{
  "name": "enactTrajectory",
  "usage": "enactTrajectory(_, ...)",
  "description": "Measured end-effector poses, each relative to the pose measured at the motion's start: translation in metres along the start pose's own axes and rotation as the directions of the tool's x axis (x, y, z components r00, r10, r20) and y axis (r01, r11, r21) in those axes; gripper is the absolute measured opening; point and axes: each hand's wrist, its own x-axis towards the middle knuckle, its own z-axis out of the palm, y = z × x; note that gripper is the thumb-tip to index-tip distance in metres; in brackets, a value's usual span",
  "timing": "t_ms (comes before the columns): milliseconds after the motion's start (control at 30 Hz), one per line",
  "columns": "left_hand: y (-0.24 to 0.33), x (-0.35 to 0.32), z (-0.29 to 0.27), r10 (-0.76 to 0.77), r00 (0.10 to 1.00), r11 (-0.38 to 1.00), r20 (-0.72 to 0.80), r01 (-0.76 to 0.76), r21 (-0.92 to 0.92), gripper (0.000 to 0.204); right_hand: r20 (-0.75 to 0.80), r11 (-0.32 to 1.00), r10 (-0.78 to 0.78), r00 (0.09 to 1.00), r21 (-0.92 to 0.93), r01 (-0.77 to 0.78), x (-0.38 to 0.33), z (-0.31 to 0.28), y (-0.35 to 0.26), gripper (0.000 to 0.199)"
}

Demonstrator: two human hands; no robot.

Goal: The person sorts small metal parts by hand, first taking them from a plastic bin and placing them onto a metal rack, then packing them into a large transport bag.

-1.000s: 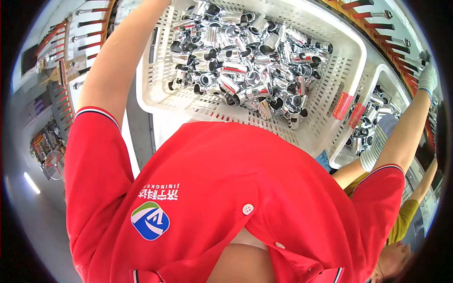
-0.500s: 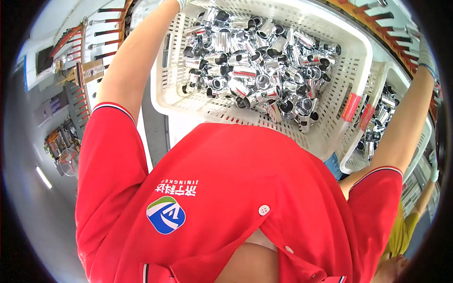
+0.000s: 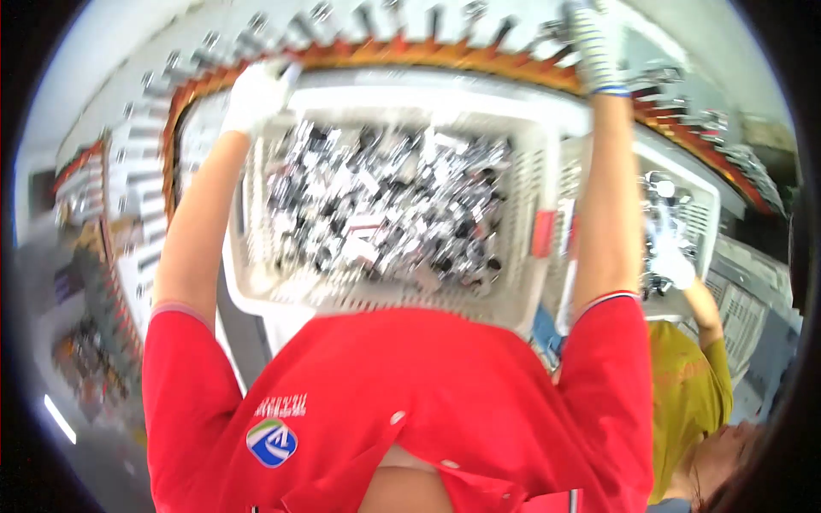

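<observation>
Both my hands wear white knit gloves and reach to a curved orange rack (image 3: 385,56) lined with chrome pieces on upright pegs. My left hand (image 3: 259,96) is at the rack's left part, above the basket's far left corner. Its fingers look curled, but blur hides what is between them. My right hand (image 3: 596,47) is further right along the rack, its fingers closed against a chrome fitting (image 3: 554,36); the grip is smeared. Below my arms stands a white plastic basket (image 3: 526,179), heaped with short chrome tube fittings (image 3: 385,201) with dark openings.
Right of it stands a second white basket (image 3: 705,201) with more chrome fittings. A co-worker in a yellow-green top (image 3: 688,376) has a gloved hand (image 3: 676,268) in it. Another rack (image 3: 111,248) of pieces runs along the left side. A red tag (image 3: 543,233) marks the near basket.
The view has shifted, bringing more of the rack and both gloves into sight. My right hand has come inward from the far right. The co-worker's hand now shows in the second basket.
</observation>
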Motion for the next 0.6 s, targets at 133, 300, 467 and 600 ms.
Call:
enactTrajectory(133,-0.039,-0.018,0.004,0.006,0.998,1.0,-0.057,-0.008,-0.025,0.035,-0.529,0.976,0.048,0.847,0.204,0.072,-0.055,0.094,-0.025,0.026)
enactTrajectory(300,-0.028,-0.018,-0.004,-0.111,0.993,0.993,0.034,0.112,-0.03,0.033,-0.246,0.887,-0.21,0.946,-0.456,0.078,-0.154,0.107,-0.026,0.029)
enactTrajectory(467,-0.023,-0.024,-0.014,-0.131,0.991,0.991,0.026,0.131,-0.003,0.033,-0.339,0.875,-0.437,0.833,-0.377,0.305,-0.089,0.074,-0.068,0.03)
enactTrajectory(600,-0.005,0.001,-0.008,-0.071,0.987,0.997,0.146,0.071,0.006,0.036,-0.295,0.953,0.009,0.955,-0.286,-0.097,-0.022,0.023,-0.019,0.039)
